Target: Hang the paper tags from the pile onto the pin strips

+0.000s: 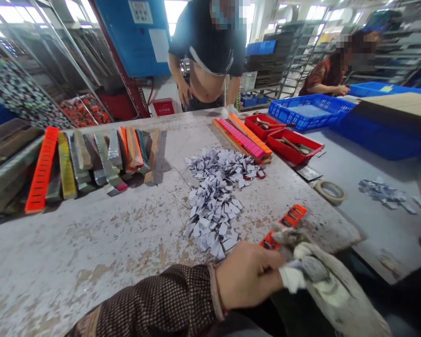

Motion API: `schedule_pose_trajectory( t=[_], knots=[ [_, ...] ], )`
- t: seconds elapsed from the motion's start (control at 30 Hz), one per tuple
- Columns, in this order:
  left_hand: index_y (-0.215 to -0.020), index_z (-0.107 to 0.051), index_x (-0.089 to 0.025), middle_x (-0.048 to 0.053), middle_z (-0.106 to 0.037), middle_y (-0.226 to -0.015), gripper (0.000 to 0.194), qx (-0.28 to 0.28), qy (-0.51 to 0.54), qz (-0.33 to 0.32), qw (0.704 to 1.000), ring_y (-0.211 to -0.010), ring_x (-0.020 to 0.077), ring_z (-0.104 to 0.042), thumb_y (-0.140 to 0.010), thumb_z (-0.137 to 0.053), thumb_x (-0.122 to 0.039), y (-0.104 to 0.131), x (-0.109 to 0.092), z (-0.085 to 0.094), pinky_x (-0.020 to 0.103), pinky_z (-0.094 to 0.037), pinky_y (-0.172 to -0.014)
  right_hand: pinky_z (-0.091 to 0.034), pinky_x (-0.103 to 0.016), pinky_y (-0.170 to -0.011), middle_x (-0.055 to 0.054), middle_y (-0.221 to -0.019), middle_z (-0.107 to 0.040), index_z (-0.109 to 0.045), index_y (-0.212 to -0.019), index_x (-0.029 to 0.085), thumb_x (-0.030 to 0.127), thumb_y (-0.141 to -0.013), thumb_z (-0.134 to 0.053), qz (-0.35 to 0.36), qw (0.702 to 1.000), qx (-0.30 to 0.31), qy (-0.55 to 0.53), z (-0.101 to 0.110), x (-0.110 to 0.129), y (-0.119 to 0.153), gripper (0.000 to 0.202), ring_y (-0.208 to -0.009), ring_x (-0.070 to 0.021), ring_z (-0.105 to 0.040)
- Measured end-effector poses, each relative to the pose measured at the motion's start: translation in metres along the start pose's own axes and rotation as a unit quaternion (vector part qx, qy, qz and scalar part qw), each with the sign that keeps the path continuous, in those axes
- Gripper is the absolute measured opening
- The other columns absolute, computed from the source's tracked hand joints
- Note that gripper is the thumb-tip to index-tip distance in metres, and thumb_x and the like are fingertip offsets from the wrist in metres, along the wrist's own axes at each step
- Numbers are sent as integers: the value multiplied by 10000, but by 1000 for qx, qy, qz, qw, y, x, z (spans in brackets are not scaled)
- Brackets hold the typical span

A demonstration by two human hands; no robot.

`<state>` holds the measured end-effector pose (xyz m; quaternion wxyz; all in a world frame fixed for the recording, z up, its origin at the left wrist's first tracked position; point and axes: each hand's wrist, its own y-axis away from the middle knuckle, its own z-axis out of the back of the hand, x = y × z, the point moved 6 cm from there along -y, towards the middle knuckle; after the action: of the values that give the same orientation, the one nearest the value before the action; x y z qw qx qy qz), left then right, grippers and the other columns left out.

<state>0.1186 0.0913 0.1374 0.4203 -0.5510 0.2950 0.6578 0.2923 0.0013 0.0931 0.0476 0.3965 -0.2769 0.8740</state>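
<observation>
My bare left hand (pixel 250 276), in a brown checked sleeve, is closed in a pinch. At its fingertips is a small white piece (pixel 293 279), which looks like a paper slip. My right hand (pixel 323 274) wears a soiled white glove. Its fingers are curled against the same white piece, and what they hold is hidden. Beyond the gloved fingers lies an orange slotted strip (pixel 295 214) with small dark metal pieces in its slots, partly covered by the glove. A heap of loose white paper slips (pixel 215 196) is spread on the table ahead of my left hand.
Bars and slotted strips (pixel 42 171) line the worn table's (pixel 126 243) left side. Pink and orange strips (pixel 243 138) lie near two red trays (pixel 294 146). A tape roll (pixel 330 192), blue crates (pixel 310 111) and more slips (pixel 386 193) are right. Two people are beyond.
</observation>
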Motion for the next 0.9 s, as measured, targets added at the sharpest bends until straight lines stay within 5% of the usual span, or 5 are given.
schedule_pose_trajectory(
  t=[0.1, 0.27, 0.43, 0.67, 0.9],
  knots=[
    [-609, -461, -178, -72, -317, -567, 539, -82, -85, 71, 990, -557, 85, -311, -919, -653, -575, -3, 15, 13, 235, -230, -523, -669, -333, -739, -86, -952, -752, -710, -933, 249, 456, -959, -611, 62, 997, -41, 20, 0, 36, -16, 230, -872, -248, -759],
    [-698, -467, -190, -35, -474, -661, 382, -12, -151, -13, 988, -603, 104, -403, -1023, -485, -388, 2, 8, -2, 240, -338, -603, -666, -323, -802, -55, -837, -716, -629, -838, 262, 369, -1044, -455, 120, 991, 29, -54, -25, 64, -28, 290, -919, -227, -750],
    [-890, -612, -198, 10, -649, -796, 225, 34, -289, 23, 956, -707, 156, -568, -1017, -555, -375, -8, 26, 1, 255, -425, -656, -604, -395, -981, -100, -1223, -706, -634, -912, 244, 244, -1006, -503, 117, 992, 52, 2, -15, 31, -30, 161, -1136, -242, -695],
    [-1177, -614, -128, 166, -658, -1187, 269, -29, -605, 66, 793, -1114, 334, -596, -941, -656, -251, -54, 47, 68, 440, -492, -915, -526, -551, -1032, -150, -1161, -700, -652, -893, 208, 180, -898, -572, 168, 947, 90, 259, 2, -26, -69, 84, -1250, -357, -611],
    [-1063, -667, -97, 176, -666, -1097, 172, -19, -610, 90, 787, -1081, 334, -623, -914, -651, -183, -62, 71, 76, 440, -505, -891, -527, -530, -1020, -191, -1211, -671, -694, -1029, 136, 79, -790, -544, 225, 900, 176, 328, -12, -29, -81, 288, -1164, -350, -622]
  ],
)
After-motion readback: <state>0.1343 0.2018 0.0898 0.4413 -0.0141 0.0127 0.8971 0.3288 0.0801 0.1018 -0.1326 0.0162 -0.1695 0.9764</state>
